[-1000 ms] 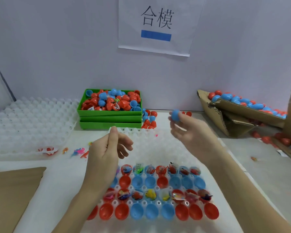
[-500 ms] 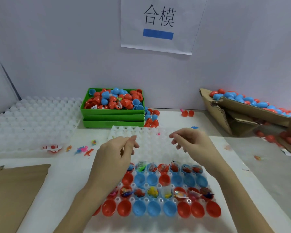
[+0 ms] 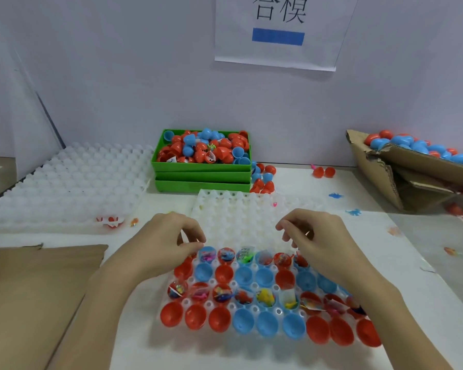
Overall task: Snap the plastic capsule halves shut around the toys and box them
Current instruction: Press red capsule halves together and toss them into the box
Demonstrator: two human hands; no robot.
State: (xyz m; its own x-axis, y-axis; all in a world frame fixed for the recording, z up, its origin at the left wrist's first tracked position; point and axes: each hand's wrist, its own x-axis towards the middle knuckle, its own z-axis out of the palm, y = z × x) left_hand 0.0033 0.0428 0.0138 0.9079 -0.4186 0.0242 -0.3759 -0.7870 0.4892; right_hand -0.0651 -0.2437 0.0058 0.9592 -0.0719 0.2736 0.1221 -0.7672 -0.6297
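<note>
While both hands hover over the white dimpled tray [image 3: 241, 220] in the middle of the worktop [image 3: 401, 265], neither one holds anything. The left hand [image 3: 166, 241] has its fingers curled loosely downward, fingertips just at the far-left end of the filled rows; its grip is apart and empty. The right hand [image 3: 324, 239] mirrors it over the far-right end of those rows, fingers bent and spread, grip likewise apart.

Red and blue capsule halves [image 3: 265, 279] sit open-side up in the near part of the tray, in four rows: two rows carry small toys [image 3: 265, 296], and two rows are bare shells. The far part of the tray stands unfilled.

Far behind the tray, a green bin [image 3: 201, 166] holds a heap of loose red and blue halves, with a few more spilled just to its right. At far right, a torn cardboard box [image 3: 412, 166] holds closed capsules. A second white tray [image 3: 64, 188] lies at far left.
</note>
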